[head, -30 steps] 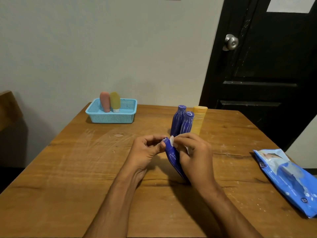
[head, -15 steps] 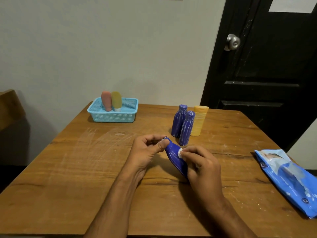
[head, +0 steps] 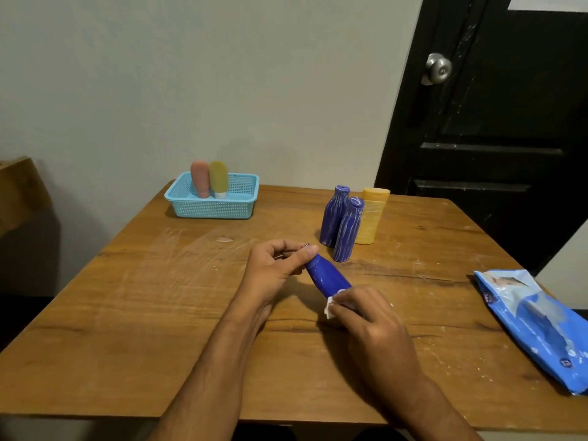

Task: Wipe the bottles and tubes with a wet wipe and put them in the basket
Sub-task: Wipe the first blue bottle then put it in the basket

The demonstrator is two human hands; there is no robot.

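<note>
Left grip (head: 280, 265) pinches bottle (head: 327, 276) cap; right grip (head: 366, 316) pinches wipe (head: 331, 308) at base. Should rotate bottle, wipe full length.

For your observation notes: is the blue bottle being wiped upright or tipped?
Tipped: the blue bottle slants between the left hand and right hand.

wooden table (head: 127, 313): basket (head: 210, 208), bottles (head: 343, 227), wipes pack (head: 537, 326)

Wipes pack (head: 537, 326): small round mark near corner, poss. "12"; other print unreadable.
</note>
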